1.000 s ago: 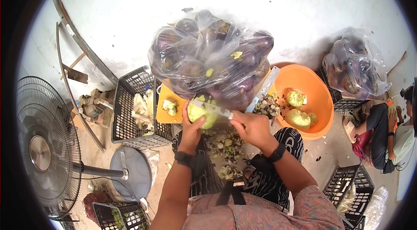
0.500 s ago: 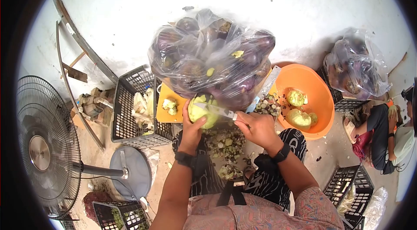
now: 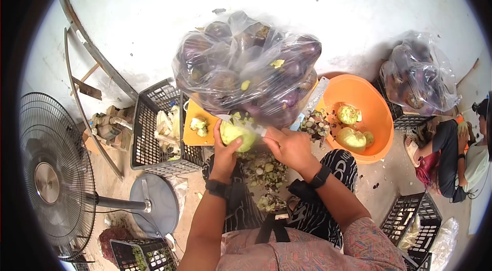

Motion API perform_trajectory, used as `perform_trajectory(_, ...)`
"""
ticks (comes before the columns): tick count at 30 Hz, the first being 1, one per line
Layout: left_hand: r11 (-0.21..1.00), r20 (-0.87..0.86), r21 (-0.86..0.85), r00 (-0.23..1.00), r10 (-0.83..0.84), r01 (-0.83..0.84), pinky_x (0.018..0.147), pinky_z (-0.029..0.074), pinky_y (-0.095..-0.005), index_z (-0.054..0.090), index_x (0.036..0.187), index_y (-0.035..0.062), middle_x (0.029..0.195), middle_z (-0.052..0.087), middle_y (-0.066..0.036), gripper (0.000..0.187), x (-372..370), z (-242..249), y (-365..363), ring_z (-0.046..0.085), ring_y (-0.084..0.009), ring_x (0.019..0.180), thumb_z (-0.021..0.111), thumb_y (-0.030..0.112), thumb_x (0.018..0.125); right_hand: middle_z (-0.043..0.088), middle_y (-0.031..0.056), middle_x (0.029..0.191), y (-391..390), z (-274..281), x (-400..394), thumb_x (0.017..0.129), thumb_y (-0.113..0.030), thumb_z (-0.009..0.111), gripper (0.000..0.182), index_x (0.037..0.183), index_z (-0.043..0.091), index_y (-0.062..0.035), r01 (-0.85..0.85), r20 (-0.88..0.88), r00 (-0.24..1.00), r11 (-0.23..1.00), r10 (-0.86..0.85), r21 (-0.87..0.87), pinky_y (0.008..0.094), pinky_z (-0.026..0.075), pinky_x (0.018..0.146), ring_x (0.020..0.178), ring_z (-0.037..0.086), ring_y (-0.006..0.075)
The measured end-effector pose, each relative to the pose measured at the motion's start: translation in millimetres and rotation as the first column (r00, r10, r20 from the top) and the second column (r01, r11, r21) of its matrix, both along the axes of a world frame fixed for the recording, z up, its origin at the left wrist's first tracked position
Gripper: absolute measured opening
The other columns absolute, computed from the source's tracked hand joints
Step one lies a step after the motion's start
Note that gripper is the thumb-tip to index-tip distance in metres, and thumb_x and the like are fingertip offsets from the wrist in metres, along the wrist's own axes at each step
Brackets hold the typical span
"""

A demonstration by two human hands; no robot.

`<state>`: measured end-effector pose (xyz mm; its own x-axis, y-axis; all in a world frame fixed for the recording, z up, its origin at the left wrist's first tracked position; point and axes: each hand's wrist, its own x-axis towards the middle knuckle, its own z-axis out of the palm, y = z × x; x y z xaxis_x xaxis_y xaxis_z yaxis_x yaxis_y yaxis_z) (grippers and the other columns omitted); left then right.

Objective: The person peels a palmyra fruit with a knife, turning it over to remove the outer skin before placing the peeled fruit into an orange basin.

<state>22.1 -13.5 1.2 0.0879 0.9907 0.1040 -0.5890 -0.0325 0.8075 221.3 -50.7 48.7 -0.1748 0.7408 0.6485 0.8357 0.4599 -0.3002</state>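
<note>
My left hand (image 3: 225, 152) is closed round the left side of a mostly peeled, pale green eggplant (image 3: 240, 141), its thumb across the front. A dark patch shows near the top of the eggplant. My right hand (image 3: 291, 148) grips the light handle of a knife (image 3: 251, 126), its blade pointing left across the upper part of the eggplant, slightly blurred. Just beyond my hands bulges a clear plastic bag (image 3: 246, 71) full of dark purple eggplants. Dark and pale peelings (image 3: 264, 173) litter the floor between my knees.
An orange basin (image 3: 382, 112) with peeled pieces stands to the right. On the left are a yellow board (image 3: 192, 135), a black crate (image 3: 166, 166) and a standing fan (image 3: 56, 173). Another bag of eggplants (image 3: 417, 79) rests at far right, near a seated person (image 3: 461, 153).
My right hand and the knife have moved left, and the blade now reaches past the top left of the eggplant. My left hand still holds it in nearly the same place.
</note>
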Motion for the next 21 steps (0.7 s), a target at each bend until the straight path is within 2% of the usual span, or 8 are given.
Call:
perform_trajectory(5, 1.000, 0.031, -0.009, 1.000, -0.001, 0.001, 0.102, 0.044, -0.0394, 0.022, 0.148, 0.0080, 0.135, 0.046, -0.013, 0.085, -1.5, -2.3, 2.3, 0.051, -0.0257, 0.121, 0.070, 0.002, 0.078, 0.056, 0.0056, 0.062, 0.9, 1.6, -5.8, 0.087, -0.031, 0.067, 0.022, 0.105, 0.070, -0.0178, 0.013, -0.002, 1.000, 0.999, -0.013, 0.031, 0.0384, 0.045, 0.046, 0.049, 0.057, 0.0277)
perform_trajectory(10, 1.000, 0.047, -0.024, 0.999, -0.011, 0.012, 0.103, 0.043, -0.0396, 0.024, 0.148, 0.0086, 0.135, 0.046, -0.013, 0.084, -2.5, -2.2, 1.3, 0.050, -0.0258, 0.121, 0.069, 0.002, 0.077, 0.056, 0.0051, 0.062, -9.8, 0.8, -0.4, 0.087, -0.033, 0.066, 0.023, 0.101, 0.065, -0.0142, 0.029, 0.017, 0.999, 0.999, -0.029, -0.014, 0.0388, 0.045, 0.046, 0.051, 0.058, 0.0258)
perform_trajectory(13, 1.000, 0.015, -0.009, 1.000, -0.016, 0.016, 0.103, 0.043, -0.0392, 0.024, 0.148, 0.0086, 0.135, 0.046, -0.012, 0.085, -2.4, -1.1, 1.2, 0.050, -0.0254, 0.122, 0.069, 0.002, 0.077, 0.055, 0.0057, 0.061, -16.1, -2.1, 10.0, 0.088, -0.033, 0.066, 0.024, 0.101, 0.065, -0.0139, 0.021, -0.009, 1.000, 0.998, -0.022, -0.067, 0.0392, 0.044, 0.045, 0.050, 0.057, 0.0264)
perform_trajectory(21, 1.000, 0.006, 0.012, 1.000, -0.025, 0.024, 0.103, 0.043, -0.0383, 0.024, 0.147, 0.0086, 0.134, 0.047, -0.012, 0.085, -2.6, -0.3, 1.9, 0.050, -0.0247, 0.121, 0.070, 0.002, 0.076, 0.056, 0.0065, 0.061, -8.3, -1.9, 0.3, 0.089, -0.032, 0.066, 0.021, 0.098, 0.065, -0.0130, 0.033, -0.019, 0.999, 0.998, -0.035, -0.054, 0.0397, 0.044, 0.046, 0.051, 0.057, 0.0274)
